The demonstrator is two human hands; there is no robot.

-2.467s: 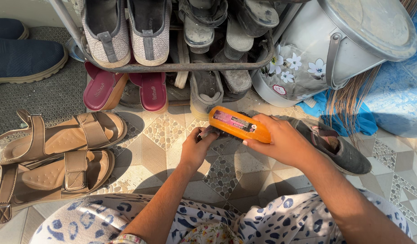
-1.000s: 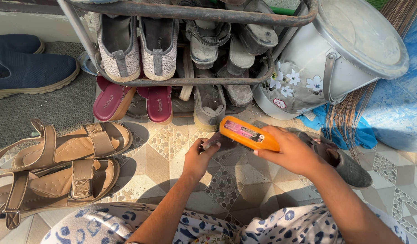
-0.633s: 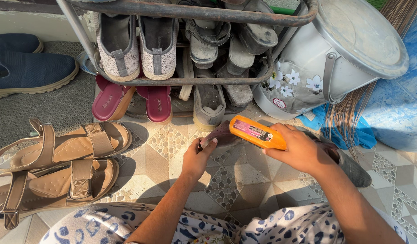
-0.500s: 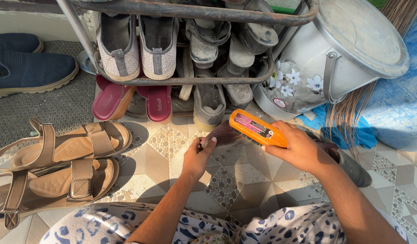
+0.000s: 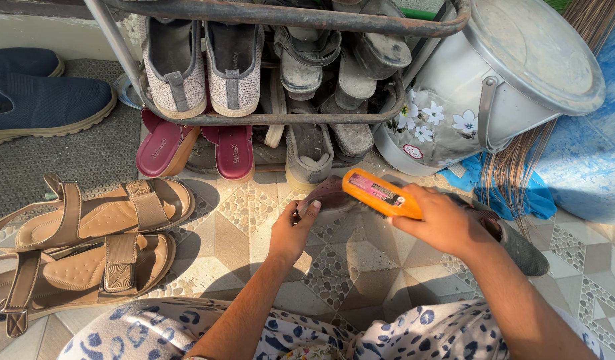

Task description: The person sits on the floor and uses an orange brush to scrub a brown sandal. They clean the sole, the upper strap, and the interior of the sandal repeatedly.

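Gripping an orange brush [image 5: 381, 193] from above, the right hand [image 5: 441, 223] has its fingers wrapped around the near end of the block, closed firmly on it. On the brush's top face sits a long pink-and-dark label, running lengthwise, with a small white patch at the end nearest the fingers. Under the brush is a dark shoe [image 5: 327, 195], tipped up off the patterned floor tiles [image 5: 234, 233], and the left hand [image 5: 291, 233] pinches its left edge, thumb and fingertips closed on the rim. The bristles look pressed against the shoe, though the contact itself is hidden by the block.

Just to the right, another dark shoe [image 5: 514, 243] lies on the tiles, partly behind the right wrist. Beyond the hands stands a metal shoe rack [image 5: 267, 120], packed: grey knit slip-ons up top, maroon sandals [image 5: 197, 150] below with small pale marks on their insoles. Far right, a tilted grey metal bin [image 5: 494, 87] shows white painted flowers and a small oval red-and-white sticker low on its side. On the left, two tan strapped sandals [image 5: 87, 243] lie side by side; navy shoes [image 5: 44, 100] rest on a mat at far left.
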